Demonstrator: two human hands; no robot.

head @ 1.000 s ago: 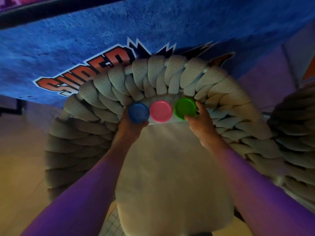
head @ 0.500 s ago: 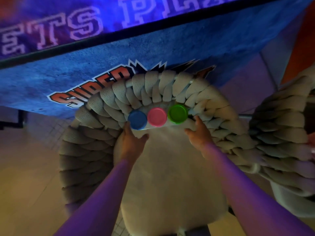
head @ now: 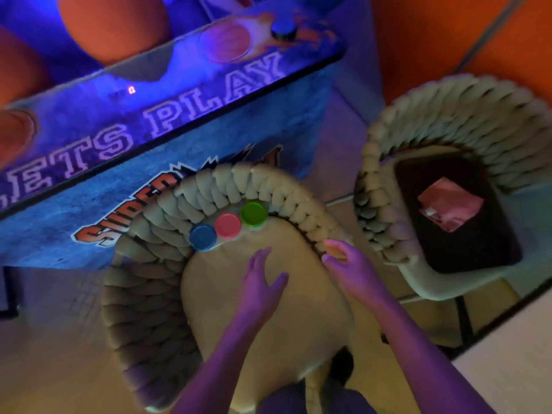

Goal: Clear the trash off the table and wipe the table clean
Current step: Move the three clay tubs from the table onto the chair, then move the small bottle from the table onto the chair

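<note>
Where the seat meets the woven back of the chair (head: pixel 268 318), three lidded tubs sit in a touching row: blue (head: pixel 203 236), pink (head: pixel 227 225), green (head: pixel 254 213), row running left-near to right-far. Left hand (head: pixel 261 282) flat, fingers straight, empty, over the seat. Right hand (head: pixel 348 267) loosely spread, empty, at the seat's right edge.

Three tubs sit in a row at the back of a chair's seat (head: pixel 268 318), against its woven backrest (head: pixel 209 186): one tub (head: pixel 203 237) on the left, one (head: pixel 228 225) in the middle touching both neighbours, one (head: pixel 254 213) on the right. Nearer the camera, the left hand (head: pixel 263 282) hovers above the seat, apart from the tubs; the right hand (head: pixel 349 267) is just beside it, at the seat's right edge by the backrest. Behind the chair stands a game cabinet (head: pixel 179 121). To the right stands a second chair (head: pixel 448 121) with a tray (head: pixel 466 243) on its seat and a wrapper (head: pixel 449 206) lying on the tray.
</note>
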